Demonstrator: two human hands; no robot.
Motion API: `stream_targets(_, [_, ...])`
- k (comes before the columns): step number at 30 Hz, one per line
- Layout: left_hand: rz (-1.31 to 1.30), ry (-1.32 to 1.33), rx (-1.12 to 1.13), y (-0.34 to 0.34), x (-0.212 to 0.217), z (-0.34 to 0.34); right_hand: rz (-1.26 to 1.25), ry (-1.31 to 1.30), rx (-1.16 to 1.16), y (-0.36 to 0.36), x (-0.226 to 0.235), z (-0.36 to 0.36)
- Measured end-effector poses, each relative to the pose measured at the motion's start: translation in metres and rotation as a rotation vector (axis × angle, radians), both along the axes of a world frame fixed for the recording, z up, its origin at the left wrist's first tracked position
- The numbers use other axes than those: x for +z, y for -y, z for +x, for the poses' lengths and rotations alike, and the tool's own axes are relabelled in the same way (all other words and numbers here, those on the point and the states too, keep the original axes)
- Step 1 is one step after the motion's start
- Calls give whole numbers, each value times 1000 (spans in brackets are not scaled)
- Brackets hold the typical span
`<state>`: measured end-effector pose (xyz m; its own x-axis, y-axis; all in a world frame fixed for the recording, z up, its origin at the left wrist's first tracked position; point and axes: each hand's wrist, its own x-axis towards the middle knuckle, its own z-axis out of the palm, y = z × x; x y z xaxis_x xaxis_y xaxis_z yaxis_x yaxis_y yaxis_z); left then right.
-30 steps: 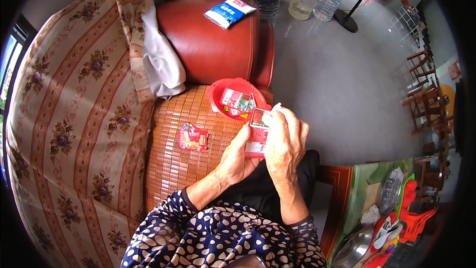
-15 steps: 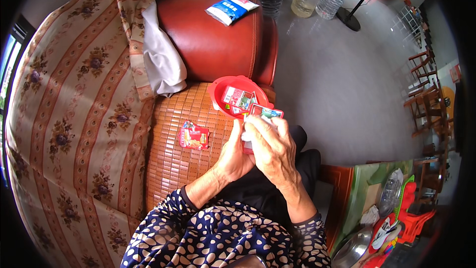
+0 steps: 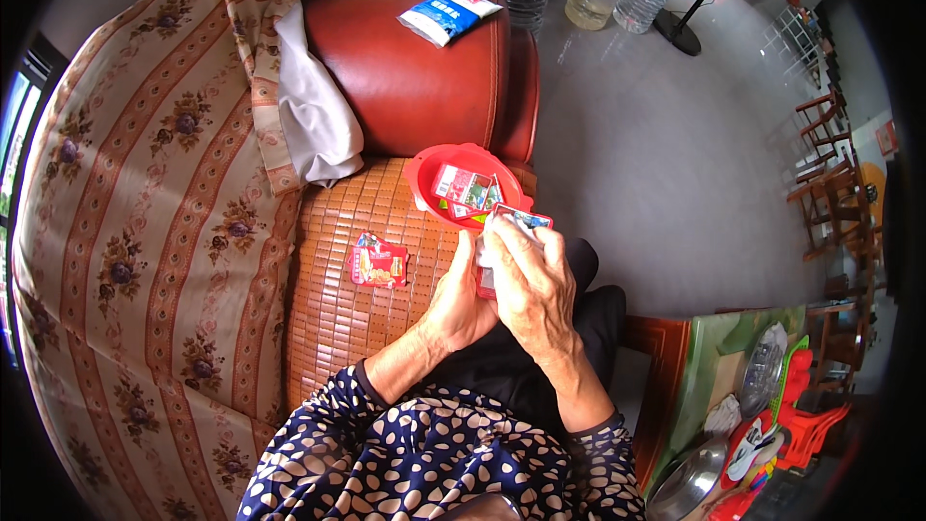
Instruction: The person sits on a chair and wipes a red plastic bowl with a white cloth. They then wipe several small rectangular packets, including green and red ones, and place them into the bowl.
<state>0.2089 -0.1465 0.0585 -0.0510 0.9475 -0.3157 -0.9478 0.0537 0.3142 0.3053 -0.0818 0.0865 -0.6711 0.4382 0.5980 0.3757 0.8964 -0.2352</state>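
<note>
My left hand (image 3: 457, 301) grips a flat, red-edged packet (image 3: 529, 217) with a picture on its face, its thumb pointing up along the near side. Over the same packet lies my right hand (image 3: 531, 289), its fingers bent and pressing a white tissue or cloth (image 3: 484, 253) on it; much of the packet is hidden under them. Just beyond both hands sits a red plastic bowl (image 3: 418, 177) with several flat printed packets (image 3: 465, 187) inside. A torn-looking red packet (image 3: 379, 262) lies apart on the woven mat (image 3: 333, 328), left of my hands.
A blue-and-white bag (image 3: 449, 14) rests on the red leather armrest (image 3: 405, 87). Floral cloth (image 3: 145, 222) covers the seat back at left. Large water bottles (image 3: 641, 0) and a fan stand (image 3: 678, 34) are on the floor. A green-topped table (image 3: 699, 367) at right holds a metal bowl (image 3: 690, 482).
My right hand's fingers have shifted slightly over the packet, covering more of its picture. The left hand keeps its hold, and the bowl and loose packet stay put.
</note>
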Motion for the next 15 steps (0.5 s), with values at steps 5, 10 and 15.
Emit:
stream_targets(5, [69, 10, -8, 0, -6, -3, -95, -9, 62, 16, 0, 13])
stream_targets(10, [86, 17, -10, 1, -5, -1, -167, -18, 96, 18, 1, 23])
stream_targets(15, [110, 18, -23, 0, -7, 2, -49, -16, -56, -2, 3, 22])
